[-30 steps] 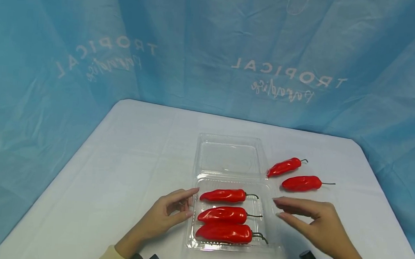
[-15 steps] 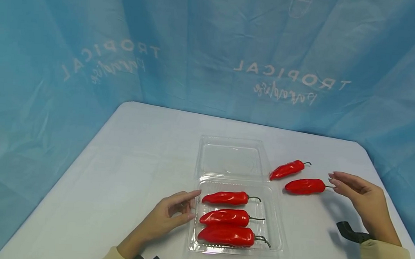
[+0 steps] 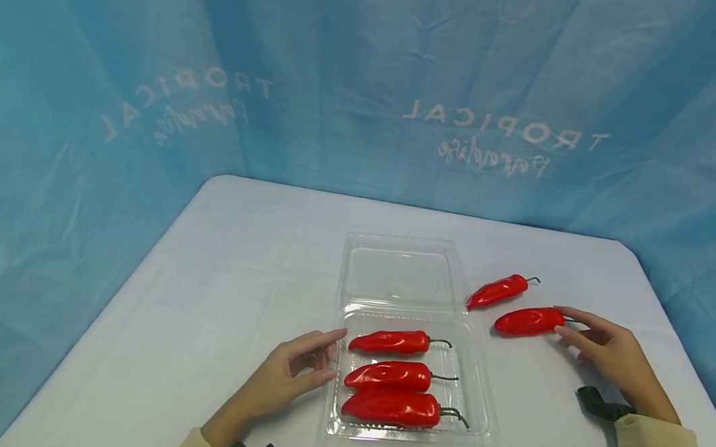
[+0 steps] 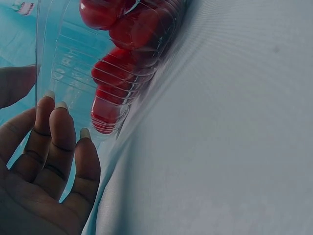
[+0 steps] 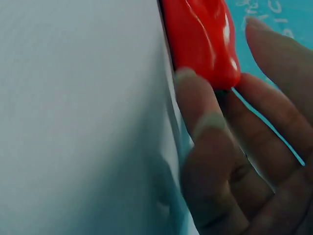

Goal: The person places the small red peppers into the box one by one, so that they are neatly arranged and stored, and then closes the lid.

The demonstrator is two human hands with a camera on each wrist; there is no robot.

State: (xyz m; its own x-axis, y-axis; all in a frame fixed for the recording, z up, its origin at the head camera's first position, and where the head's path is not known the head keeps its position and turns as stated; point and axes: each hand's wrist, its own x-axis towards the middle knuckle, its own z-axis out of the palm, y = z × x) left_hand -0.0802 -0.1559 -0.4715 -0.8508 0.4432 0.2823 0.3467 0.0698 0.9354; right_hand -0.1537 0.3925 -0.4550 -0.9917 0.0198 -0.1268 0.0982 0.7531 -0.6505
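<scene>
A clear plastic clamshell box (image 3: 473, 391) stands with its lid folded back. In its tray lie a top red pepper (image 3: 391, 341), a middle red pepper (image 3: 388, 375) and a bottom red pepper (image 3: 392, 407), stems to the right. My left hand (image 3: 289, 372) is at the box's left edge, fingers relaxed and thumb apart; the left wrist view has its fingertips close to the clear wall (image 4: 63, 73). My right hand (image 3: 606, 348) reaches around the stem end of a loose red pepper (image 3: 525, 322). In the right wrist view, its thumb stays apart from that pepper (image 5: 203, 39).
Another loose red pepper (image 3: 499, 292) lies just behind, beside the box's lid (image 3: 394, 273). A white cloth covers the table (image 3: 208, 297). Blue printed curtains (image 3: 341, 81) hang along the back and sides.
My right hand has moved from the box's right side out to the right, then back left onto the stem end of the loose red pepper. The left hand has stayed in place.
</scene>
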